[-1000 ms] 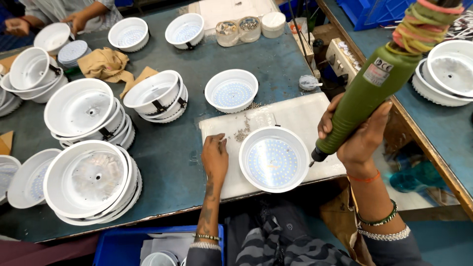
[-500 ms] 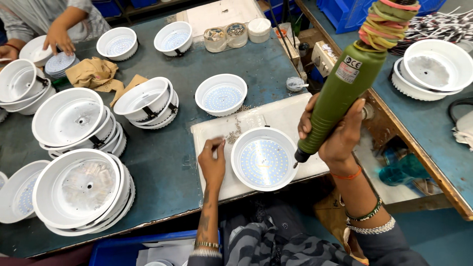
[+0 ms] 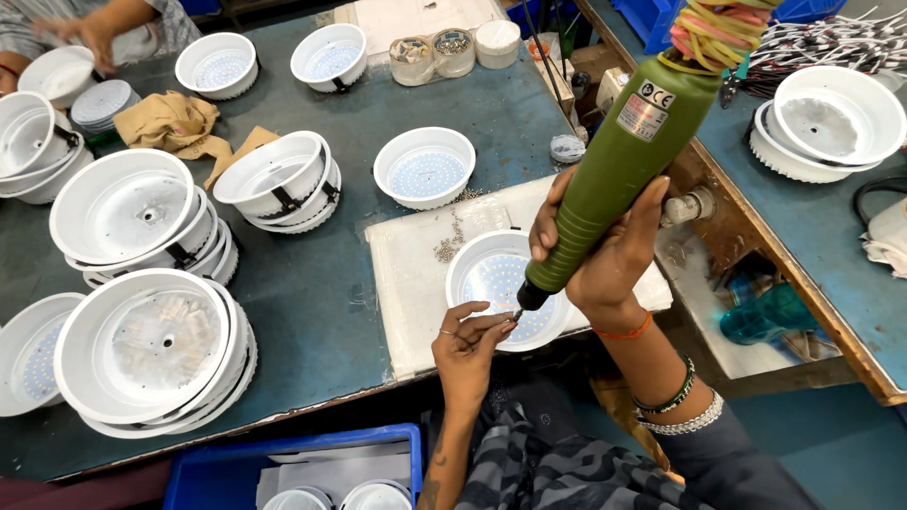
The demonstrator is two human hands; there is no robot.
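Over the white mat (image 3: pixel 406 274), the right hand (image 3: pixel 605 255) grips a green electric screwdriver (image 3: pixel 614 179) while the left hand (image 3: pixel 468 345) pinches a tiny screw at its tip above the round white lamp housing (image 3: pixel 491 274); a tilted bit could slip and flick that screw away.

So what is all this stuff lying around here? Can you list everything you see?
lamp housing being worked on: one, white, on the pad in front of the person
pad: one, white, on the near table edge
loose screws: small heap, silver, on the pad
lamp housings: many, white, stacked at left and single farther back
cloth: one, tan, far left
small tubs: three, pale, far edge
bin: one, blue, under the table
electric screwdriver: one, green, upright over the housing
left hand: fingers pinched at the screwdriver tip
right hand: grip around the screwdriver
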